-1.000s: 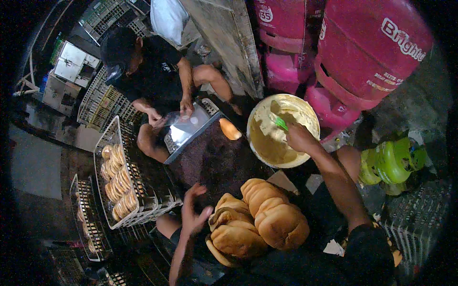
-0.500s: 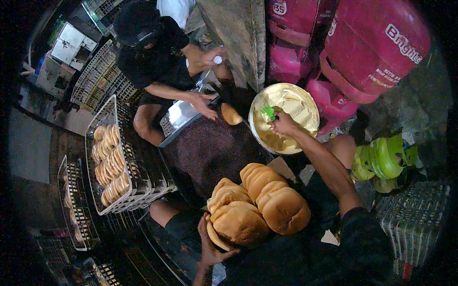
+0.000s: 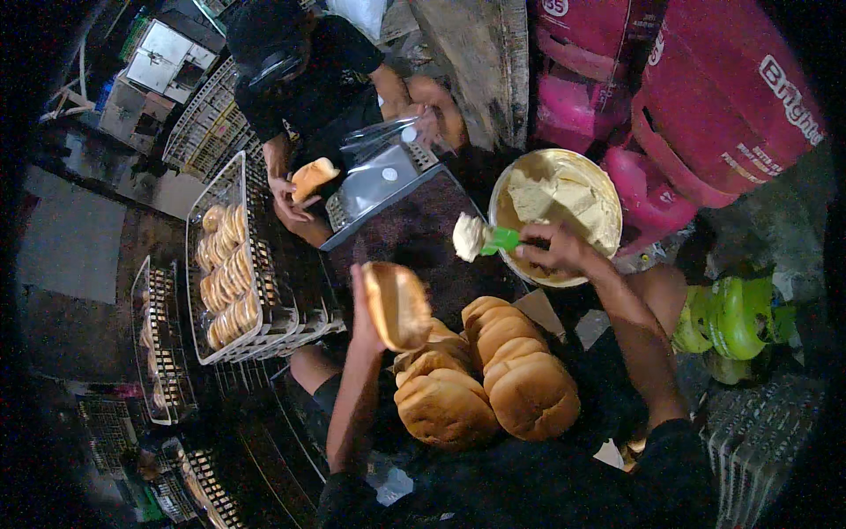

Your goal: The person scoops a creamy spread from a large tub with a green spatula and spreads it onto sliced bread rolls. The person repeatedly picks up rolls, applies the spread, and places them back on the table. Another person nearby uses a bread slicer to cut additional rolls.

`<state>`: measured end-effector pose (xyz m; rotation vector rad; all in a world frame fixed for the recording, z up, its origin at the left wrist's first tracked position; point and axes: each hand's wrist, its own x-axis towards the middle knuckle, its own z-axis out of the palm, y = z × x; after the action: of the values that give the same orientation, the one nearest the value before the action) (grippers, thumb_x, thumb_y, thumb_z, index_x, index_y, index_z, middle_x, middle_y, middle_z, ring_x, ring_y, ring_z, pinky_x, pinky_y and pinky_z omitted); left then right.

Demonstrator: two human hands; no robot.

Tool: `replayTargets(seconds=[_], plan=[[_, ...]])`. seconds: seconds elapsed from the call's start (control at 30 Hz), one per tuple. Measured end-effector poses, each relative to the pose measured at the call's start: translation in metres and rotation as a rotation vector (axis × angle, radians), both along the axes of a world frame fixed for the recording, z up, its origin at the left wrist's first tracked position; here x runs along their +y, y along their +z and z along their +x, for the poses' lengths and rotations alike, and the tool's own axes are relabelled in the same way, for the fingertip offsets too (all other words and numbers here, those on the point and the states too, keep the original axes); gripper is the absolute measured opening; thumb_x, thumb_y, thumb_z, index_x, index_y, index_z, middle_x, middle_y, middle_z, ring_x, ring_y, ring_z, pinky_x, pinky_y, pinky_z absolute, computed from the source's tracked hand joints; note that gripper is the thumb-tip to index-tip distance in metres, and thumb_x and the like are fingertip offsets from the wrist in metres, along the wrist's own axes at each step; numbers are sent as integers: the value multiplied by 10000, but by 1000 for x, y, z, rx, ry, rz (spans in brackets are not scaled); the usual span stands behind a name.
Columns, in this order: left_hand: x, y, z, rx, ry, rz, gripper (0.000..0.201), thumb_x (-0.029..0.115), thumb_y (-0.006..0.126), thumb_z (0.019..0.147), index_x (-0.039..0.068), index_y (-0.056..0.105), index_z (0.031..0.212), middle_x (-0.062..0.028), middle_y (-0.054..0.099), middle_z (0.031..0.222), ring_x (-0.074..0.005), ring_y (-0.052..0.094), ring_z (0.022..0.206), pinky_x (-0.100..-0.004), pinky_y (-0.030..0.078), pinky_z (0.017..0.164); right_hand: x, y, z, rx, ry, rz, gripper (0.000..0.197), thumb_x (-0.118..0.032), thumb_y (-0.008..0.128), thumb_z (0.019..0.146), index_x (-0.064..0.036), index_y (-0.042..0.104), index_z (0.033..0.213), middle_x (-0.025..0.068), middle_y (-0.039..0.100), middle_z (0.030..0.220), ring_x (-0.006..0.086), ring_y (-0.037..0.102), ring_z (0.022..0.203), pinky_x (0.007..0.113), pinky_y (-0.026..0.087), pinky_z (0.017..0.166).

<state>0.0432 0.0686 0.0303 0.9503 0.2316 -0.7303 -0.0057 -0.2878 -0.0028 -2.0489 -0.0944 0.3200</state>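
My left hand [image 3: 362, 310] holds up a split bun [image 3: 398, 307], its pale cut side turned to the right. In my right hand [image 3: 561, 250] is a green spatula [image 3: 504, 240] with a thick lump of pale cream [image 3: 471, 236] on its end. The spatula is at the left edge of a round tub [image 3: 616, 189] of the same cream, apart from the bun. Two rows of brown buns [image 3: 445, 410] lie close to my body, below both hands.
Across from me a person's hand [image 3: 286, 196] holds a bun [image 3: 313, 180] beside a grey metal box [image 3: 381, 181] with clear plastic bags. Crates [image 3: 242, 300] of packed buns stand left. Pink gas cylinders [image 3: 714, 97] and a green one [image 3: 736, 317] stand right.
My left hand has lifted a bun from beside the rows. My right hand has brought the spatula out of the cream, loaded, toward the left. The other person has picked up a bun.
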Motion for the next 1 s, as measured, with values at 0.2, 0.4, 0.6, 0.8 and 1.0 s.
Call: replayTargets(seconds=[0.2, 0.4, 0.6, 0.8, 1.0], plan=[[-61, -22, 7, 82, -96, -100, 695, 671, 401, 911, 58, 576, 1187, -153, 642, 1108, -295, 633, 1003, -459, 500, 913, 54, -14, -1, -617, 24, -196, 244, -250, 642, 876, -110, 679, 1073, 120, 589, 824, 274, 605, 738, 376, 492, 670], [-45, -84, 16, 0, 72, 168, 478, 516, 566, 921, 58, 590, 1054, -94, 643, 934, -229, 644, 842, -385, 549, 787, 67, -18, -2, -845, 270, -622, 331, -189, 611, 828, -186, 644, 1158, 94, 546, 829, 270, 604, 709, 391, 511, 623], [-55, -50, -7, -5, -70, -239, 430, 389, 542, 958, 43, 544, 1213, -109, 622, 1166, -235, 600, 1085, -432, 465, 976, 67, -27, 5, -869, 63, -709, 348, -162, 598, 814, -178, 643, 1159, 87, 552, 855, 261, 615, 699, 346, 512, 570], [-29, -107, 17, -111, 161, -158, 321, 117, 599, 924, 10, 520, 1217, -119, 639, 1153, -231, 621, 1065, -364, 482, 960, 64, -18, -3, -861, 180, -900, 384, -162, 634, 805, -213, 640, 1186, 122, 594, 956, 310, 620, 865, 406, 525, 725], [-5, -112, 49, 29, 179, -271, 395, 143, 597, 893, 2, 477, 1241, -149, 618, 1149, -269, 603, 1079, -427, 471, 974, 19, 9, -11, -576, -41, -690, 361, -178, 675, 793, -223, 661, 1150, 118, 595, 965, 308, 613, 889, 398, 525, 763]])
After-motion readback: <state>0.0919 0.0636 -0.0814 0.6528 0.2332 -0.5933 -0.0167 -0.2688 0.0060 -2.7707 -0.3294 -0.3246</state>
